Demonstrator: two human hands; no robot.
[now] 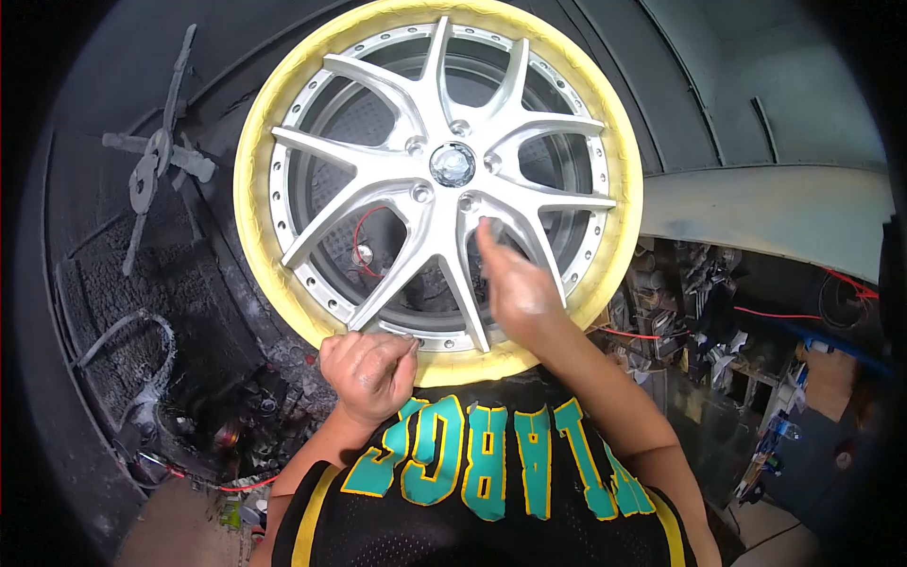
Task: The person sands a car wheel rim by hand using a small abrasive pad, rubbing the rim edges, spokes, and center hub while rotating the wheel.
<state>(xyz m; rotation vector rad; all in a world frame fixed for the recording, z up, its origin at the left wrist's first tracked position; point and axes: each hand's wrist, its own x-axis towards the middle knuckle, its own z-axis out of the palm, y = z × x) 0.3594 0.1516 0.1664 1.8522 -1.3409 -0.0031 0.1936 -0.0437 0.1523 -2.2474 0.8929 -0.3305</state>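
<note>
A silver multi-spoke car wheel (442, 222) faces me, its outer lip wrapped in yellow masking (250, 189). A shiny center cap (453, 164) sits in the hub, ringed by several lug holes. At the wheel's lower left edge, my left hand (367, 373) is closed, its curled fingers against the masked lip. My right hand (520, 295) is over the lower right spokes, one finger reaching up to the spoke just below a lug hole (468, 201). Its other fingers are folded and slightly blurred. A small greyish patch shows at its fingertips; what it is I cannot make out.
A dust-coated metal cross-shaped fixture (161, 165) stands at the left, above a dark, rough-coated block (142, 302). Cluttered shelves (699, 312) are at the right, with a red hose (775, 314) beside them. A pale curved panel (775, 213) extends at the upper right.
</note>
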